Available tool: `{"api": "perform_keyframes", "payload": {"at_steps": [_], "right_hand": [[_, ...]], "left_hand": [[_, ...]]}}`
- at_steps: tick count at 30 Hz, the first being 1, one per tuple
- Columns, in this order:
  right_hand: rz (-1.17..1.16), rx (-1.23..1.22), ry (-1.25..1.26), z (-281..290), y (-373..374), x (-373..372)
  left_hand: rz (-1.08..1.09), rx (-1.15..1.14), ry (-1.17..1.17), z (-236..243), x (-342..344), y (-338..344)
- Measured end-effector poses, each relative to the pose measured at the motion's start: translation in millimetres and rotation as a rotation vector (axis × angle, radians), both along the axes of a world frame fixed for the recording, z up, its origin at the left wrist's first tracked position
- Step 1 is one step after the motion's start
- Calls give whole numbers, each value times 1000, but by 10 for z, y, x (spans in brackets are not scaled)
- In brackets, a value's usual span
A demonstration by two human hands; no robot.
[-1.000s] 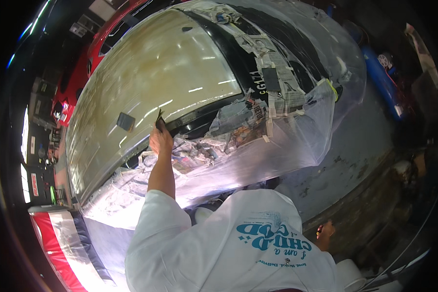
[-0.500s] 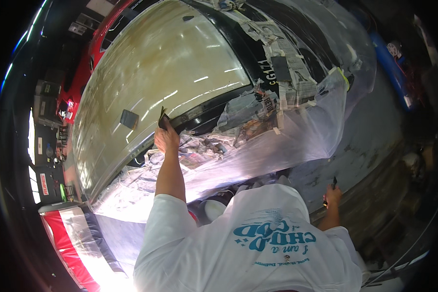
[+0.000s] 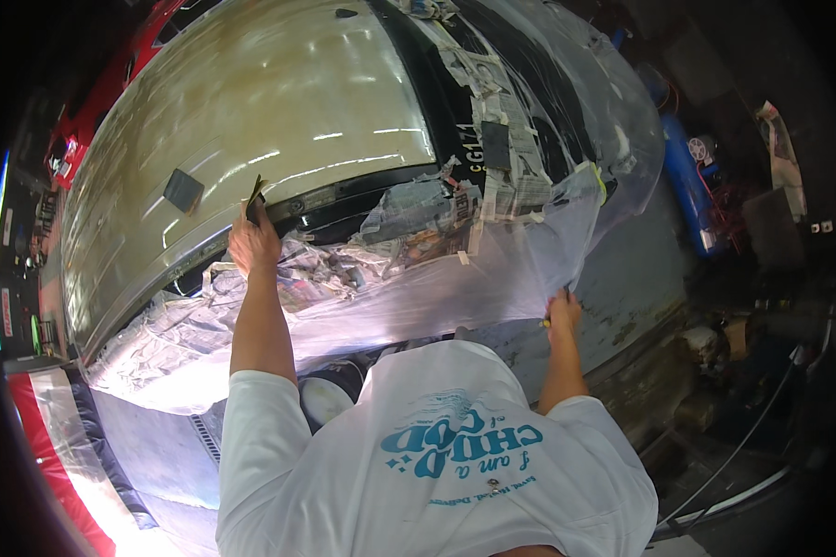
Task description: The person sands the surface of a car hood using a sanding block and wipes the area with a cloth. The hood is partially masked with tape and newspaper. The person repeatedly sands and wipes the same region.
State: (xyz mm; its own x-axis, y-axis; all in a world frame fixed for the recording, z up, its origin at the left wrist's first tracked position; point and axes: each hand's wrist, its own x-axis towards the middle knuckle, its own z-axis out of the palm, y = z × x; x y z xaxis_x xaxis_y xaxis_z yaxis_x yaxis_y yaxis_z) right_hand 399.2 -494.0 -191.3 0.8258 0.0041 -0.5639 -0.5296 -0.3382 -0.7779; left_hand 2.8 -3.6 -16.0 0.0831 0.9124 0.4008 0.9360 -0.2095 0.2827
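Note:
My left hand [image 3: 254, 243] is closed on a folded piece of sandpaper [image 3: 254, 193], dark on one face and tan on the other. It is at the near edge of a car roof [image 3: 297, 102] with a patchy, dull yellowish finish. A dark grey rectangular pad [image 3: 184, 191] lies on the roof to the left of that hand. My right hand [image 3: 563, 314] is closed around a slim dark tool with a yellow end showing below the fist; its kind is unclear. That hand is at the edge of the clear plastic sheeting [image 3: 520, 278] draped down the car's side.
Crumpled newspaper [image 3: 330, 269] masks the car's side below the roof. A second dark pad [image 3: 495, 146] rests on taped newspaper farther right. A blue cylindrical tank [image 3: 687, 186] stands at the right, and a hose [image 3: 762, 418] runs across the lower right. A red car [image 3: 102, 88] is far left.
My right hand has swung in leftward and up to the plastic sheeting with the tool. My left hand keeps its place at the roof edge with the sandpaper. The whole view has shifted.

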Motion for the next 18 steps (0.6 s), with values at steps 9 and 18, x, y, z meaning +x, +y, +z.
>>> {"api": "perform_keyframes", "payload": {"at_steps": [9,18], "right_hand": [[538,-25,-637,1156,2479,358],[661,-352,-725,1201,3479,347]], "left_hand": [[47,11,-4,120,-49,-64],[-52,5,-17,244,-11,-92]]}}
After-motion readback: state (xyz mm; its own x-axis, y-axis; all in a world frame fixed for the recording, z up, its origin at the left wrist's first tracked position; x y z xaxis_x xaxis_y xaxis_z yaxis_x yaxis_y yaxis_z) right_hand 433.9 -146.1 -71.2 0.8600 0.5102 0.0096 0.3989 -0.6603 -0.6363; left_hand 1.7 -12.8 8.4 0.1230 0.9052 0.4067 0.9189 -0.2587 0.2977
